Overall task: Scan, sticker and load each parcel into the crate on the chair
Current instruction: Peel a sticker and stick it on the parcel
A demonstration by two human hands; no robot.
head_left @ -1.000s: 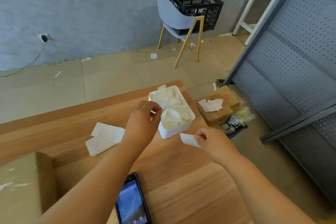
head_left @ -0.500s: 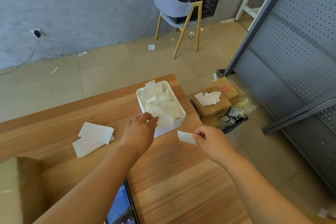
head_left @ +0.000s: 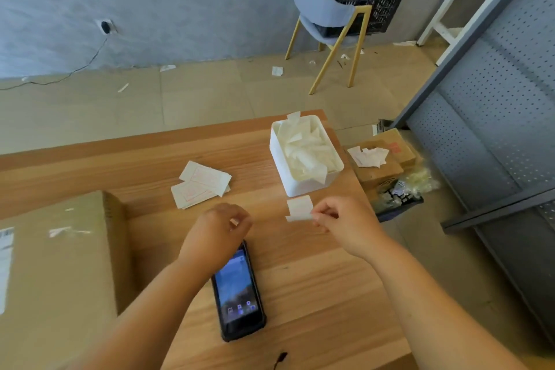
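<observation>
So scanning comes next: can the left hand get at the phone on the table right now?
Probably yes. The phone lies screen up on the table right by the left hand, nothing on it. The right hand, pinching a paper slip, is off to the side.

Wooden table [head_left: 315, 294], light grain. At its far right corner stands a white rectangular bin [head_left: 295, 182], heaped with loose white paper scraps [head_left: 306, 150], one poking over the far rim. A small black object [head_left: 280, 359] lies at the near edge; too little shows to identify it.

Beige tiled floor [head_left: 195, 105], littered with paper bits [head_left: 277, 70]. Grey wall with a socket [head_left: 105, 26], plug in, cable [head_left: 90, 61] trailing down left.

Right: grey perforated metal shelving [head_left: 495, 117], with a white frame [head_left: 444, 3] beyond it. Between table and shelving are stacked cardboard boxes [head_left: 381, 173] with paper slips [head_left: 368, 156] on top and crumpled clear plastic [head_left: 420, 179] beside them.
</observation>
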